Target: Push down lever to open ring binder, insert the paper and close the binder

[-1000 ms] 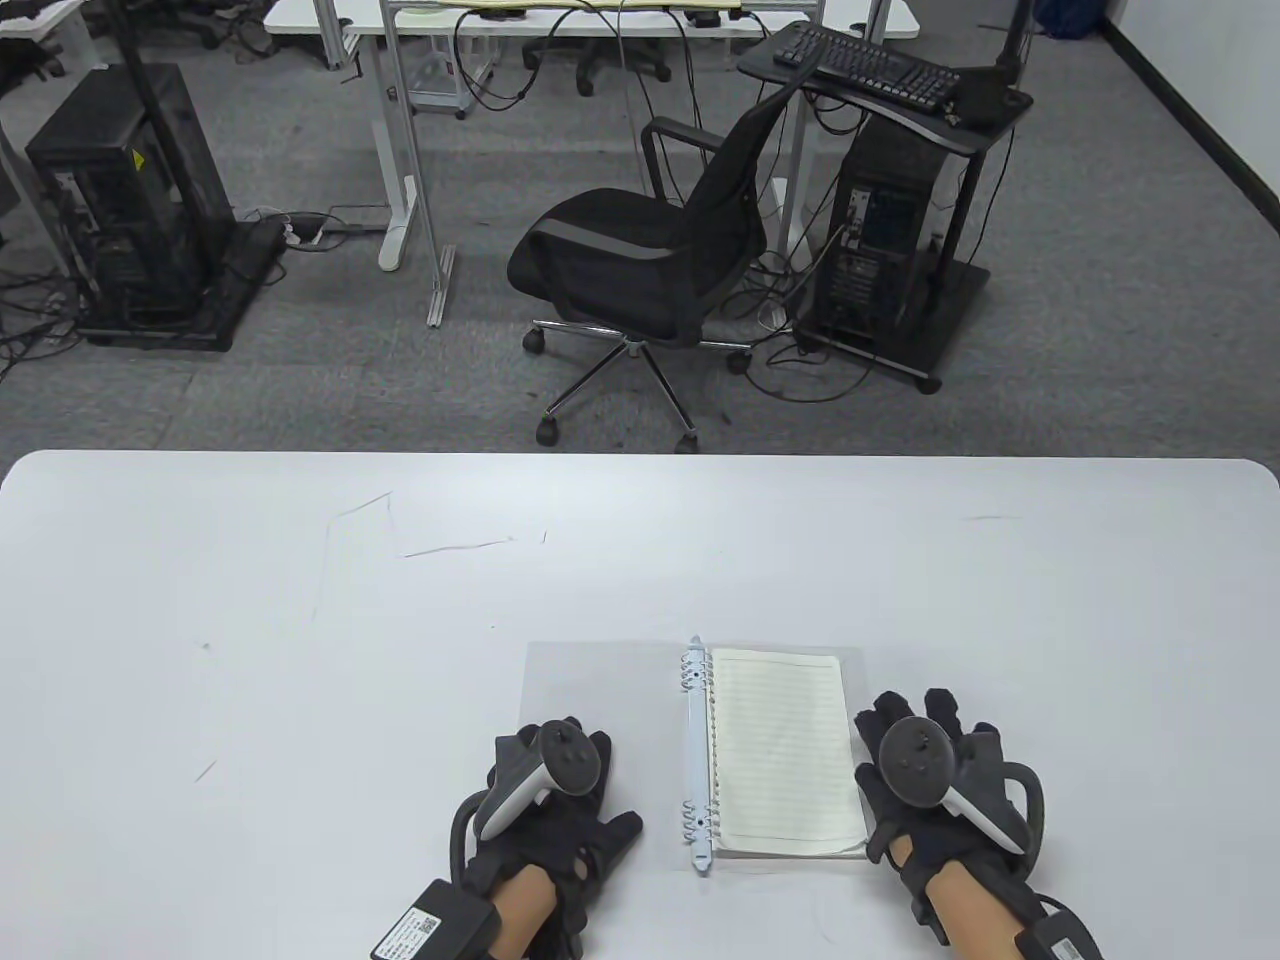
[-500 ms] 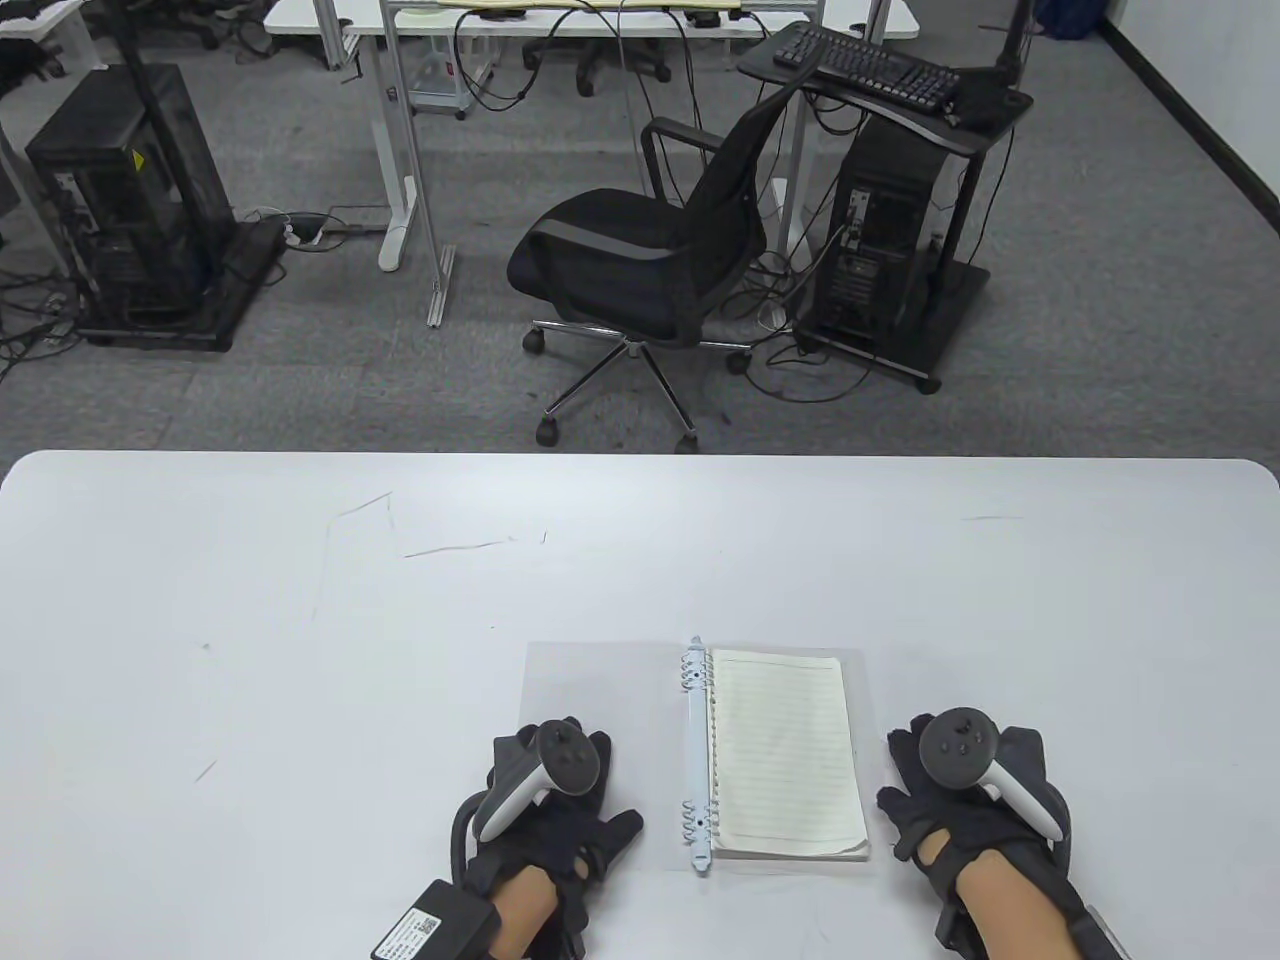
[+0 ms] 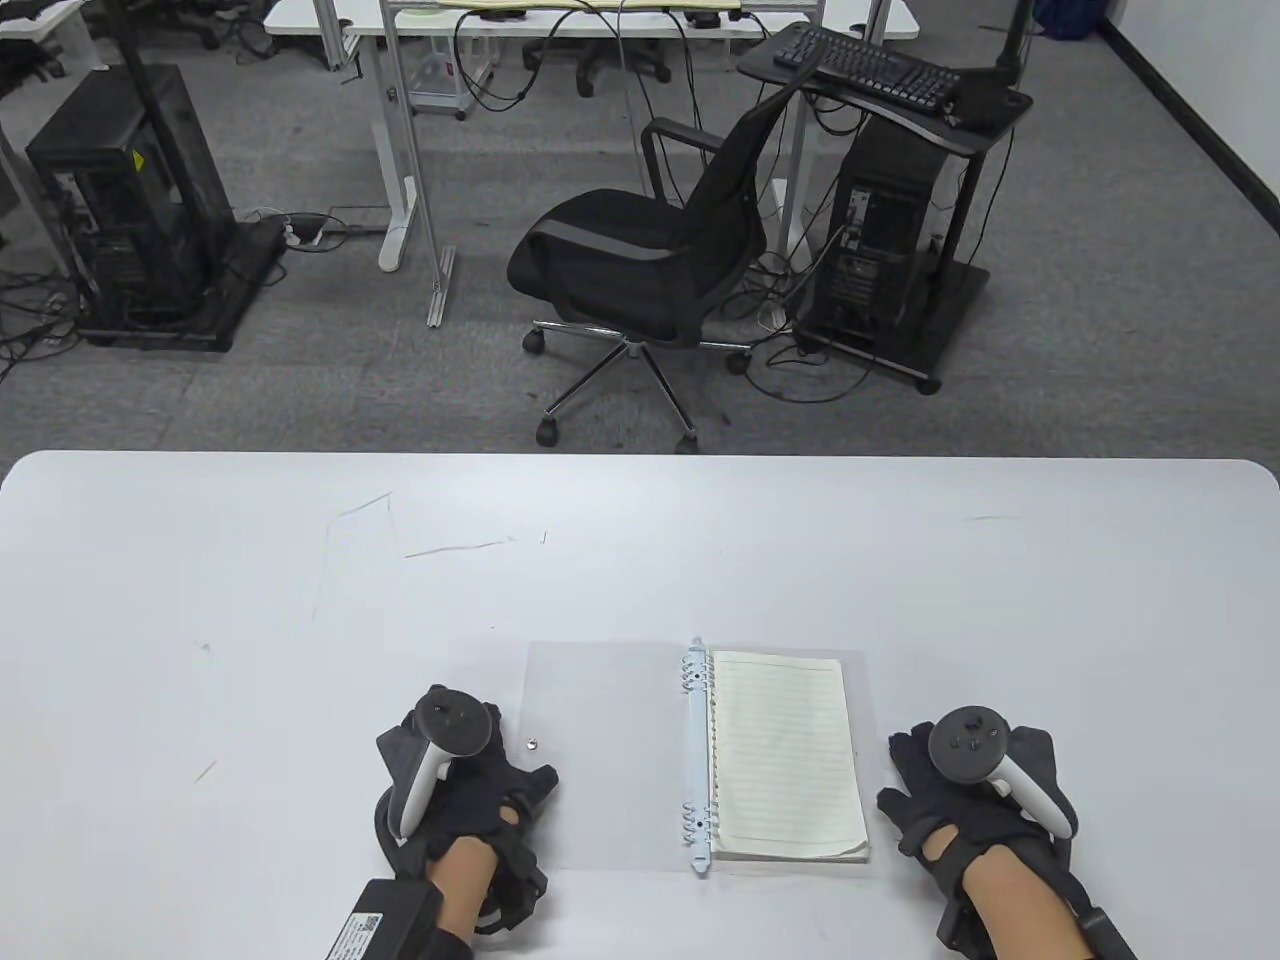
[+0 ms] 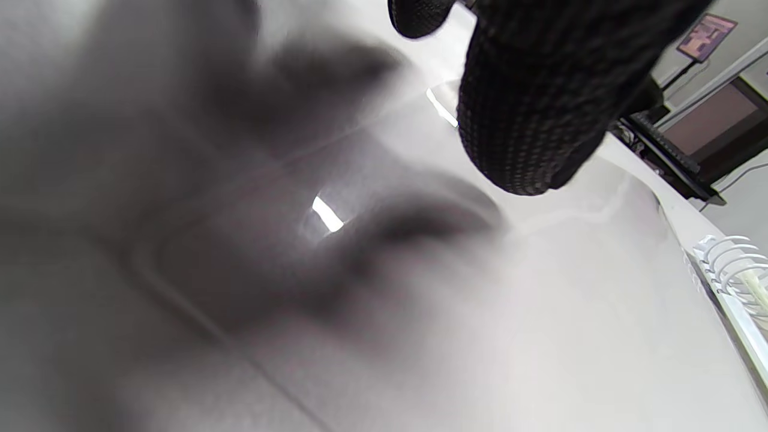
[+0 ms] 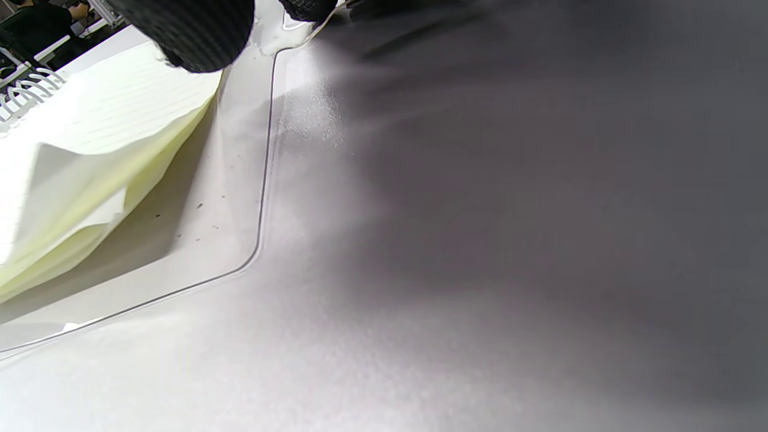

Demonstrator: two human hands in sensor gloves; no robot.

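The white table (image 3: pixel 250 620) carries an open ring binder (image 3: pixel 600 750) near the middle of its near edge, clear covers spread flat. A stack of lined paper (image 3: pixel 785 755) lies on the right cover with its punched edge at the ring spine (image 3: pixel 697 755); whether the rings stand open or shut is too small to tell. The left hand (image 3: pixel 455 790) rests on the table just off the binder's left cover, fingers loosely spread and holding nothing. The right hand (image 3: pixel 965 795) lies flat just right of the binder's right edge, likewise empty. The lever tab (image 3: pixel 701 862) sits at the near end of the spine. To my eye, the task looks either finished or not yet begun. If pressing remains, steady the left cover and push the tab straight down with one fingertip.
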